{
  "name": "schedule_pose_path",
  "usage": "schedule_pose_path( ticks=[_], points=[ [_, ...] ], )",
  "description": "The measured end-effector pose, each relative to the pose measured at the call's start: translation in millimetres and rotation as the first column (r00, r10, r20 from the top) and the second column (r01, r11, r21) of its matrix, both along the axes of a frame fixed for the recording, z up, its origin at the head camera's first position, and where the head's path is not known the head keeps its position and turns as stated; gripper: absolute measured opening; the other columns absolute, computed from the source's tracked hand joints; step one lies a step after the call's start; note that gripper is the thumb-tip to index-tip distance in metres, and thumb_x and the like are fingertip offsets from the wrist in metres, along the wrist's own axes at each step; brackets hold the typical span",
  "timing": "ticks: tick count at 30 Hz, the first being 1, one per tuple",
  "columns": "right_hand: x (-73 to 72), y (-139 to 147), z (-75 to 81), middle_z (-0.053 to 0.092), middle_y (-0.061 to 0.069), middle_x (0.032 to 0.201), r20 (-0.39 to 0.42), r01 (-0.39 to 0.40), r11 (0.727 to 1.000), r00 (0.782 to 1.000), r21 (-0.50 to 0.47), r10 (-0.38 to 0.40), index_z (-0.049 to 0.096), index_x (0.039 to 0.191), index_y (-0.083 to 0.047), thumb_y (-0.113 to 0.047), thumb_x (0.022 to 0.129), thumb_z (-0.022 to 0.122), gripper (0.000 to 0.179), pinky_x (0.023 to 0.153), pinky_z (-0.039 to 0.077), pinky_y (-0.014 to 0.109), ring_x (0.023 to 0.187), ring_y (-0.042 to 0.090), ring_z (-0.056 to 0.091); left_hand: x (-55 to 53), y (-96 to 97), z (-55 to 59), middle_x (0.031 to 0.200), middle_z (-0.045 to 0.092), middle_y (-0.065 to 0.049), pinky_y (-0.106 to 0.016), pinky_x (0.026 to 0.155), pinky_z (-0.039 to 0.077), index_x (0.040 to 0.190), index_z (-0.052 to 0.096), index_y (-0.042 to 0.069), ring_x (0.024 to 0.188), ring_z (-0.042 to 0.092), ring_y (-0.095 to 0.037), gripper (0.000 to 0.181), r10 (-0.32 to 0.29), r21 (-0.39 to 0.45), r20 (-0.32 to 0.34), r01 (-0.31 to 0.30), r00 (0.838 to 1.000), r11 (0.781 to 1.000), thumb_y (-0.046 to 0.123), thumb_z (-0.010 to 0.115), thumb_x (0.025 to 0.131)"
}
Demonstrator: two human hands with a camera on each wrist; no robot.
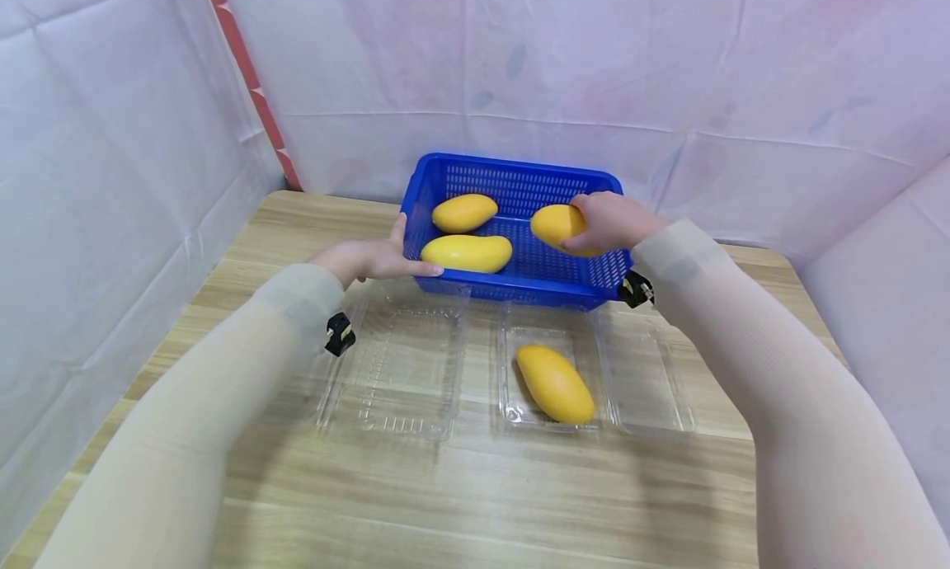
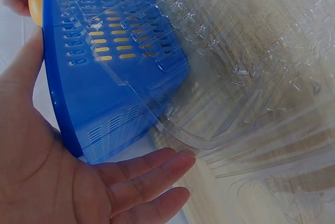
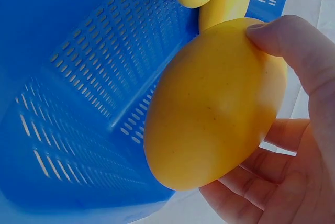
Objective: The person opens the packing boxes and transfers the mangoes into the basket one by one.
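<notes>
My right hand (image 1: 612, 220) grips a yellow mango (image 1: 557, 225) over the right side of a blue perforated basket (image 1: 519, 282). In the right wrist view, the thumb presses one side of that mango (image 3: 214, 103) and the fingers curl behind it. At the basket's front left corner rests my left hand (image 1: 378, 258), its fingers spread. The left wrist view shows this hand (image 2: 68, 182) against the blue rim with fairly straight fingers. Two more mangoes, a rear one (image 1: 465, 213) and a front one (image 1: 467, 254), lie in the basket's left half.
In front of the basket, a clear plastic container (image 1: 512, 416) holds one mango (image 1: 555, 385), with its lid (image 1: 646, 379) folded out to the right. Another clear container (image 1: 408, 371) stands left of it on the wooden table (image 1: 482, 503). A pale cloth wall (image 1: 579, 58) rises behind.
</notes>
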State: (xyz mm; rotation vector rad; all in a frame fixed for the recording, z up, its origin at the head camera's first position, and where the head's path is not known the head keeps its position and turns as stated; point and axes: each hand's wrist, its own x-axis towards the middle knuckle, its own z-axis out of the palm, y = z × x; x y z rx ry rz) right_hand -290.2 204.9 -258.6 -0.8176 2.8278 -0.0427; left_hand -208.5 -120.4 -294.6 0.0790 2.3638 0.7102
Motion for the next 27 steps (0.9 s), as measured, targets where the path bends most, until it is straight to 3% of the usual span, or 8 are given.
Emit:
schedule_pose_path(
  ticks=[15, 27],
  points=[
    [-8.4, -2, 2.5, 0.060, 0.014, 0.096, -0.007, -0.018, 1.000, 1.000, 0.025, 0.018, 0.053, 0.116, 0.002, -0.039, 0.081, 0.066, 0.056, 0.072, 0.044, 0.042, 0.081, 0.028, 0.052, -0.2, -0.3, -0.3, 0.148, -0.030, -0.013, -0.061, 0.098, 0.029, 0.134, -0.041, 0.017, 0.137, 0.013, -0.039, 0.123, -0.002, 0.012, -0.004, 0.002, 1.000, 1.000, 0.073, 0.052, 0.077],
    [-12.8, -6, 3.3, 0.060, 0.017, 0.103, 0.028, 0.002, 0.999, 1.000, 0.053, -0.004, 0.050, 0.123, 0.002, -0.041, 0.082, 0.064, 0.061, 0.075, 0.046, 0.043, 0.083, 0.028, 0.052, 5.6, -3.2, 0.8, 0.149, -0.029, -0.013, -0.059, 0.100, 0.029, 0.135, -0.040, 0.017, 0.137, 0.015, -0.039, 0.122, 0.016, 0.033, -0.007, -0.016, 1.000, 0.999, 0.071, 0.053, 0.078]
  ],
)
